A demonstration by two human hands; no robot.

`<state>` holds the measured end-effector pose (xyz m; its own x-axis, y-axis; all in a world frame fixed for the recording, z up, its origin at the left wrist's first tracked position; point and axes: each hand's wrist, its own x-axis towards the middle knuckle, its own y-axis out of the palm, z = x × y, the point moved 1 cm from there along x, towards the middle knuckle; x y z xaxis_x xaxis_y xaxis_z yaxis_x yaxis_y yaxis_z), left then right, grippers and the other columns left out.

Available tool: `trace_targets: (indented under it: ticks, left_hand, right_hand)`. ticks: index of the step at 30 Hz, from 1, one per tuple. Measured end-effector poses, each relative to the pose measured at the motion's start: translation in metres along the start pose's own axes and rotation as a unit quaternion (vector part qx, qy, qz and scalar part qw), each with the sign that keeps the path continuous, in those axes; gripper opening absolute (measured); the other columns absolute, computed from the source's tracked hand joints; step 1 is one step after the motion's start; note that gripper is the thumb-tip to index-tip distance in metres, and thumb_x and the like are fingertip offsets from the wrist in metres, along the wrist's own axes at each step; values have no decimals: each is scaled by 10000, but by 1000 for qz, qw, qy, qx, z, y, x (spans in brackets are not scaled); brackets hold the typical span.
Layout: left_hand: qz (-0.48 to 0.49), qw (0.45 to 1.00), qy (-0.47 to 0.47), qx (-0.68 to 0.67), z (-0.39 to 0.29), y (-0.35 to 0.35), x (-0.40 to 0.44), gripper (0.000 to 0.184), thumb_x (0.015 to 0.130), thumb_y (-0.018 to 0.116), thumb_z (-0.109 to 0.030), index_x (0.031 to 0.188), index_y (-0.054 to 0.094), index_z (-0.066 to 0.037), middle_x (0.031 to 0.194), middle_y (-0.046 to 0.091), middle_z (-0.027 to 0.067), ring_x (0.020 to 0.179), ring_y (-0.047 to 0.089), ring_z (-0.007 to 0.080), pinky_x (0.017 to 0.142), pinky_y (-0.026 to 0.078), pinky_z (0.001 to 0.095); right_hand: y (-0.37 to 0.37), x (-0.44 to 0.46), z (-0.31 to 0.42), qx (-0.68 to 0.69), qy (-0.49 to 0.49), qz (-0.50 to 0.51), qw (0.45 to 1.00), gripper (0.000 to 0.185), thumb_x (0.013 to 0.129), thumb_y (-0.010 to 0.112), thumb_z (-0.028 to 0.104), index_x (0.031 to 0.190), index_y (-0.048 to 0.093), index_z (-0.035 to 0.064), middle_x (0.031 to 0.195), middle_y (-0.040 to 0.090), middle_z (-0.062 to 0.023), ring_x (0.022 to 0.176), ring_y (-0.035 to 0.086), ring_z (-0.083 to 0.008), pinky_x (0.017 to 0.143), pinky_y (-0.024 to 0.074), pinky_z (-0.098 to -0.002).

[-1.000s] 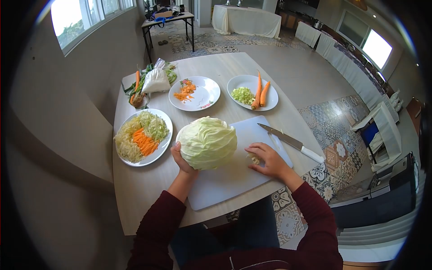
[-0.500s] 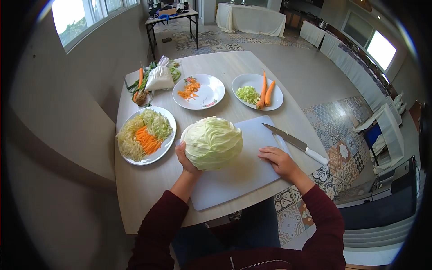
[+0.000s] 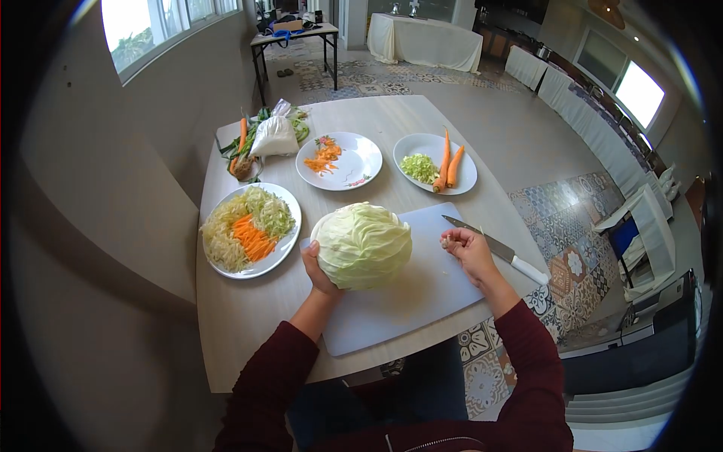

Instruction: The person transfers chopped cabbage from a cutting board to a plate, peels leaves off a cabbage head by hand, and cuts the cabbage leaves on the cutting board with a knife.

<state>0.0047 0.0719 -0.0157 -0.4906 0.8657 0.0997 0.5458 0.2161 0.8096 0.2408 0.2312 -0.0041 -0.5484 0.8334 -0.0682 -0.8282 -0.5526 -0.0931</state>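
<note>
Two unshredded carrots [image 3: 443, 162] lie beyond the cutting board [image 3: 384, 324], shredded vegetables [image 3: 252, 237] left of it; over it, the left hand [image 3: 322, 276] cups a seemingly whole cabbage [image 3: 363, 245], the right hand [image 3: 477, 262] pinching a scrap [image 3: 447, 242].

cutting board [image 3: 399, 309] on worktop [image 3: 263, 343], beneath cabbage [image 3: 364, 245]. knife [image 3: 497, 250] at board's right. shredded vegetables [image 3: 252, 237] on plate, left.

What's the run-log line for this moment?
left hand: holding pale green round cabbage | right hand: pinching small whitish scrap | white-handled steel knife: unheld, across edge of white rectangular cutting board
</note>
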Motion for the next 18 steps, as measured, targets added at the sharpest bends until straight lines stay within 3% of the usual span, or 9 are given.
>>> trace_targets:
  ticks: [2, 7, 12, 18]
  left_hand:
    - [-3, 1000, -4, -4, 0, 1, 1, 756, 790, 399, -524, 1310, 403, 25, 1251, 512, 206, 1111, 534, 331, 947, 438, 418]
    - [0, 1000, -12, -24, 4, -6, 3, 745, 787, 410, -507, 1310, 403, 23, 1246, 515, 206, 1110, 535, 332, 944, 441, 423]
    - [-1, 1000, -23, -22, 2, -2, 1, 771, 772, 429, -513, 1334, 381, 13, 1273, 493, 207, 1126, 526, 333, 952, 438, 420]
    - [-5, 999, -48, -24, 1, -2, 0, 786, 764, 440, -517, 1342, 371, 11, 1291, 478, 208, 1138, 518, 332, 961, 434, 416]
  right_hand:
    - [0, 18, 13, 122, 37, 1, 992, 188, 875, 549, -31, 1055, 599, -16, 959, 629, -56, 864, 582, -106, 781, 454, -224]
    - [-4, 124, 33, 136, -17, -42, 990, 266, 875, 578, 4, 1137, 558, -41, 1028, 621, -77, 932, 576, -115, 798, 454, -233]
    - [12, 208, 49, -189, -150, -126, 962, 180, 871, 600, 88, 1024, 662, 18, 1019, 668, -113, 947, 623, -161, 829, 468, -272]
    - [24, 237, 39, -407, -222, -67, 884, 283, 837, 460, 87, 1018, 669, 26, 1052, 652, -174, 989, 621, -284, 876, 464, -354]
